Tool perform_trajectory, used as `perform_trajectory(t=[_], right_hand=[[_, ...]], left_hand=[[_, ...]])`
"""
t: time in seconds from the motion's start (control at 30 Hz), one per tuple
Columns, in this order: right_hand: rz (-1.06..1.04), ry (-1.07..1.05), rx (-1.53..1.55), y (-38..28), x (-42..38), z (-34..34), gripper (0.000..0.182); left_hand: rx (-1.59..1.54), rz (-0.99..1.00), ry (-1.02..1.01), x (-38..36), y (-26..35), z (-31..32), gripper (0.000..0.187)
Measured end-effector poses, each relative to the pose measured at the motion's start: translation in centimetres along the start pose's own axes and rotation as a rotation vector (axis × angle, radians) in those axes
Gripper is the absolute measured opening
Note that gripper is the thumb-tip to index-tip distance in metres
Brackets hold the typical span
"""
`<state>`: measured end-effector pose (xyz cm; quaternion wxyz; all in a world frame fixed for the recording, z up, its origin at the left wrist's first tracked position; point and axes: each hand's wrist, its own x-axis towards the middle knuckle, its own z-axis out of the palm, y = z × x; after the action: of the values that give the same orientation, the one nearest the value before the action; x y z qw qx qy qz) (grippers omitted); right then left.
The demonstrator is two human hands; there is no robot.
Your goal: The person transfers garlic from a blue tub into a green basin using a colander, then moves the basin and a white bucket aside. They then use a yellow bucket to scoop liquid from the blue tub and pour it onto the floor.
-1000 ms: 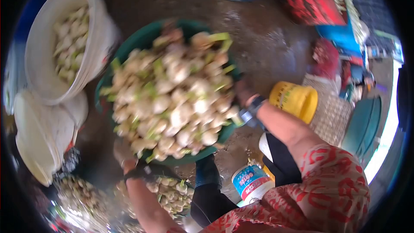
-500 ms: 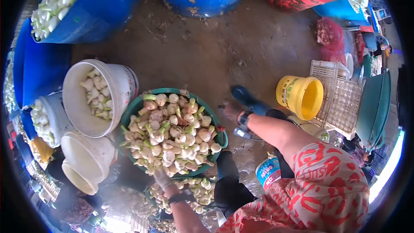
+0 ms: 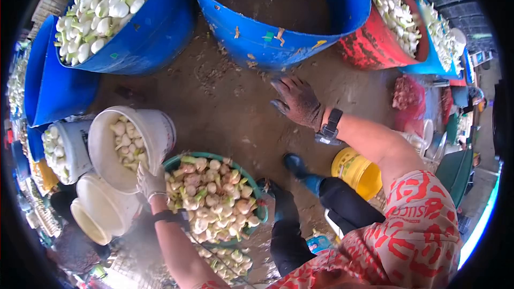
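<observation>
My left hand, in a pale glove, is at the near rim of a white bucket, its fingers closed over the edge. The bucket is tilted and holds several trimmed garlic bulbs. Just right of this hand stands a green tub heaped with garlic bulbs, some still in brownish skins. My right hand, in a dark dusty glove, is stretched out over the wet floor with fingers apart and nothing in it. Ahead of it is a large blue tub with a bare bottom.
Another blue tub full of peeled bulbs stands far left, a red tub of bulbs far right. A yellow bucket is by my right leg. Empty white buckets lie at left. My boots stand on the muddy floor.
My left hand has moved from the green tub's near edge up to the white bucket's rim. My right hand has reached forward and its fingers have spread. The view has tilted up.
</observation>
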<state>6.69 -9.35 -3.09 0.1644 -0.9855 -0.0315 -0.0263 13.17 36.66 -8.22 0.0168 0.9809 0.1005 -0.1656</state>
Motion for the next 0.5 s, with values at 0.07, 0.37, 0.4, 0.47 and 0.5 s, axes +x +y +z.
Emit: perform_trajectory(t=[0.07, 0.37, 0.4, 0.47, 0.5], right_hand=[[-0.249, 0.048, -0.181, -1.3, 4.9, -2.9, 0.053], [-0.386, -0.401, -0.714, 6.8, 7.3, -8.5, 0.055], [-0.273, -0.563, -0.815, 7.5, 3.8, -10.6, 0.054], [0.059, -0.897, -1.096, 13.1, -4.8, -12.6, 0.053], [0.181, -0.909, -0.942, 10.7, -4.3, -13.6, 0.05]], left_hand=[[-0.038, 0.011, -0.052, 1.8, -0.4, 1.3, 0.066], [-0.066, 0.18, 0.094, 0.7, -1.4, 1.6, 0.064], [-0.084, 0.168, 0.087, 0.7, -1.3, 1.4, 0.064], [-0.082, 0.124, 0.009, 0.8, -1.3, 0.9, 0.064], [-0.09, 0.114, 0.012, 0.9, -1.3, 0.7, 0.064]])
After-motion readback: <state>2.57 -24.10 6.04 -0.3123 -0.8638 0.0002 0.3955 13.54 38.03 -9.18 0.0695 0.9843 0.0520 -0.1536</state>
